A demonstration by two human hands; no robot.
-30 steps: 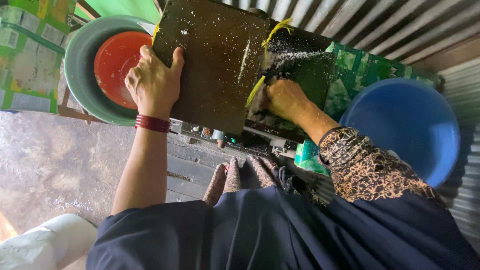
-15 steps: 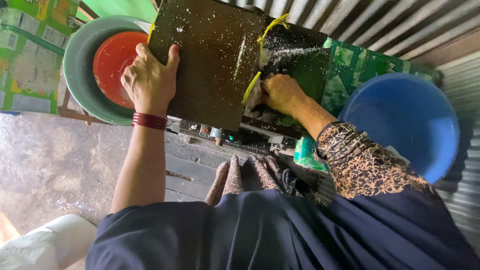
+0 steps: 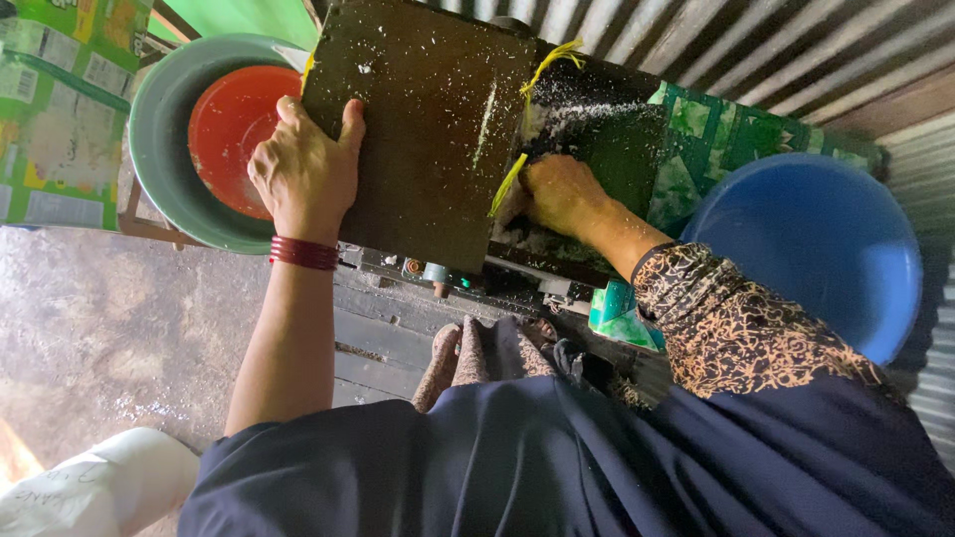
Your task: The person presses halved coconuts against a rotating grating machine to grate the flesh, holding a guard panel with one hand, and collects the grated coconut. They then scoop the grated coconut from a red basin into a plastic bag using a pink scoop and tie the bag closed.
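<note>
I look down past a corrugated metal wall (image 3: 796, 60) and rough concrete floor (image 3: 90, 328) at a dark board (image 3: 428, 129) flecked with white shavings. My left hand (image 3: 303, 174) clamps the board's left edge, beside the grey basin (image 3: 159, 129). My right hand (image 3: 559, 194) curls shut at its right edge by a yellow cord (image 3: 522, 149); I cannot tell what it holds.

right hand (image 3: 559, 194): fingertips hidden behind the dark board (image 3: 423, 129)
grey basin (image 3: 164, 134): right side covered by the board
blue tub (image 3: 811, 249): lower rim hidden by the patterned sleeve (image 3: 736, 323)
</note>
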